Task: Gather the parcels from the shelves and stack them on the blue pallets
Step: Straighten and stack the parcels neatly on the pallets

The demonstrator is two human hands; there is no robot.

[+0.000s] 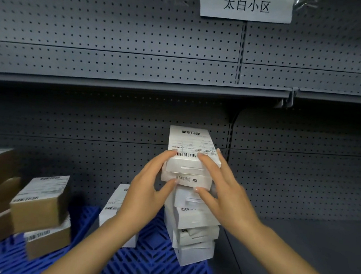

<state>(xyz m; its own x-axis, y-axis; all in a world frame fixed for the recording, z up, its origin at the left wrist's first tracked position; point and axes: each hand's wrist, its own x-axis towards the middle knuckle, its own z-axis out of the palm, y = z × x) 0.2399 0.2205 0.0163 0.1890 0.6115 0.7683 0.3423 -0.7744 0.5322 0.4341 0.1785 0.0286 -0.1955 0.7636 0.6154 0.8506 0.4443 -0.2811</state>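
A tall stack of white parcels [192, 221] stands on the blue pallet [151, 259]. The top white parcel [190, 146] carries a shipping label with barcodes. My left hand [149, 188] holds the near left side of the top two parcels, fingers on the upper one and thumb on the one below. My right hand [221, 188] holds their near right side in the same way. Another white parcel [112, 205] lies on the pallet left of the stack, partly behind my left forearm.
Brown cardboard parcels [38, 209] with labels are piled on the pallet's left part. Grey pegboard shelving [114, 80] rises behind, with a bare shelf above and a paper sign [246, 5] at the top. A bare grey shelf base [296, 245] lies right of the pallet.
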